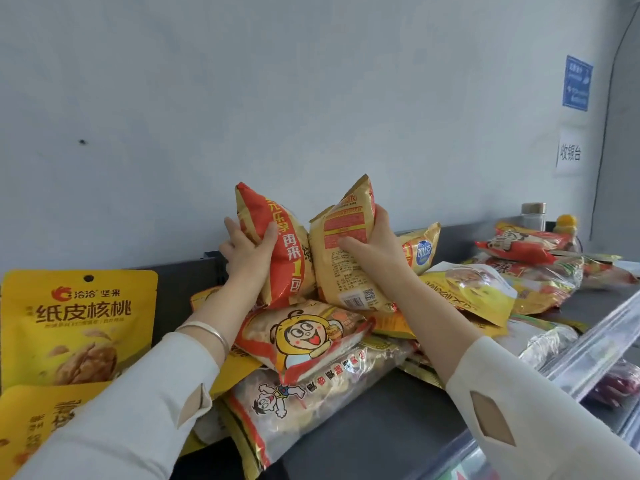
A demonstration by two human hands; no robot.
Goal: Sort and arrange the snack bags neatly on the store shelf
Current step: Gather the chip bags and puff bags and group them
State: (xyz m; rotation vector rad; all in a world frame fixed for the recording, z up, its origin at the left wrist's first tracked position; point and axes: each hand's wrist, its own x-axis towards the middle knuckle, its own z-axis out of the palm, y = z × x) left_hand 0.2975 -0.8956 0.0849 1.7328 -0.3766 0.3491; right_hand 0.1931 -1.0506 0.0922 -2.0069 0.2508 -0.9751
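Two hands, left hand (250, 250) and right hand (374, 249), each grip one snack bag (277, 251) upright above the heap (311, 344); next, likely standing both on the shelf (398, 410).

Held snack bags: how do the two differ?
The red-banded bag in the left hand shows large characters; the gold bag in the right hand shows fine print and a barcode. The red-banded bag tilts left, the gold bag right. Both are puffy, upright and touching atop the pile.
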